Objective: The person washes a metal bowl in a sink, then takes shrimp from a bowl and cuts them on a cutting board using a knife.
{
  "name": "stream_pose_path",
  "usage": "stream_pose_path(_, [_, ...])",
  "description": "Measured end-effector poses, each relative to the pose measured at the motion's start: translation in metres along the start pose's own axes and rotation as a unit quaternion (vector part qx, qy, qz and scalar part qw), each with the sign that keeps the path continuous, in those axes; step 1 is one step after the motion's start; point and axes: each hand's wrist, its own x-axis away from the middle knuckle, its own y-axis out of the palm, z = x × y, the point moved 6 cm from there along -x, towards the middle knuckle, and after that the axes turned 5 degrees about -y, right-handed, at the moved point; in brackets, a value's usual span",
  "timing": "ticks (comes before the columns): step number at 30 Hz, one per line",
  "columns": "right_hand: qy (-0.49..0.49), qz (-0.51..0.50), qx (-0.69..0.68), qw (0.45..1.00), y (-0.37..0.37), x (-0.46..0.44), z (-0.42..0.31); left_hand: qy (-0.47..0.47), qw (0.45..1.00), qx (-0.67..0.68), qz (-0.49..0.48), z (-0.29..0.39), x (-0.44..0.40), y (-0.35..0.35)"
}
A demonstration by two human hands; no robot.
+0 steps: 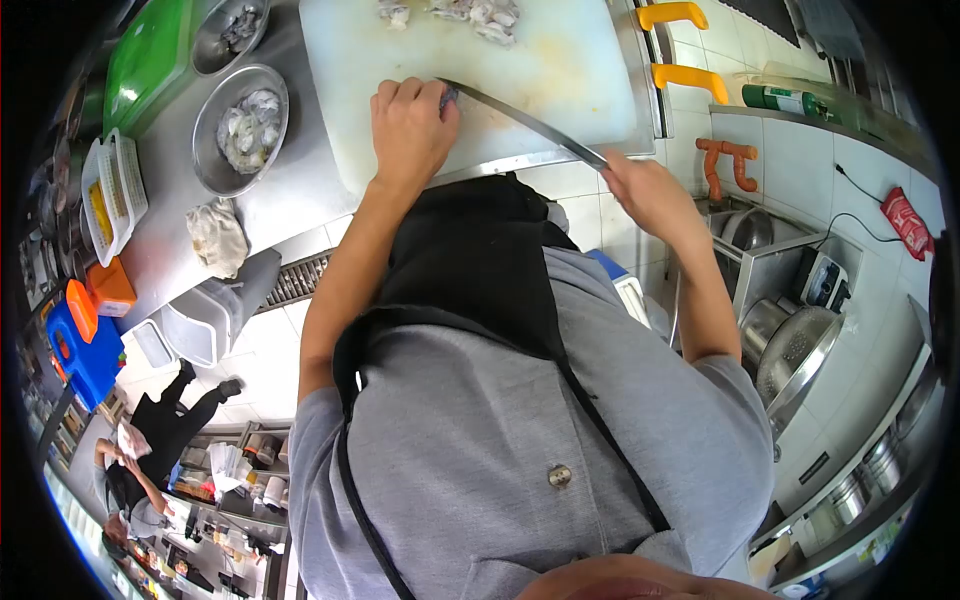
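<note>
Head view. We look down on a pale cutting board point(590, 95) lying on the metal tabletop point(325, 205), with a person's two bare hands at work near its closer edge. We see the left hand point(415, 125) above the board with its fingers curled downward; its grip is closed over a dark grey piece point(449, 97), of which only a small part shows beside the index finger. The right hand point(640, 190) has its grip closed around the handle end of a knife point(535, 125). We follow the blade from that hand slantwise across the board to its tip, just beside the grey piece; we cannot tell whether the steel touches it. At the far edge of the board we note several pale, glistening pieces point(490, 15), well apart from both hands.

To the left of the board we find a large metal bowl point(202, 140) holding whitish, wet-looking pieces point(250, 132), and just beyond it a smaller metal bowl point(205, 45) with darker contents point(240, 28). A crumpled cloth point(216, 238) lies near the tabletop's closer edge. To the right of the board we observe two yellow handles point(690, 80).
</note>
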Motion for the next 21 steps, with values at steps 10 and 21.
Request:
stream_pose_path(10, [0.068,0.14,0.098,0.983,-0.031,0.027,-0.018,0.004,0.996,0.05,0.077,-0.018,-0.023,-0.048])
stream_pose_path(21, [0.08,0.188,0.159,0.966,-0.034,0.036,-0.02,0.207,0.969,0.113,-0.071,0.026,-0.091,-0.026])
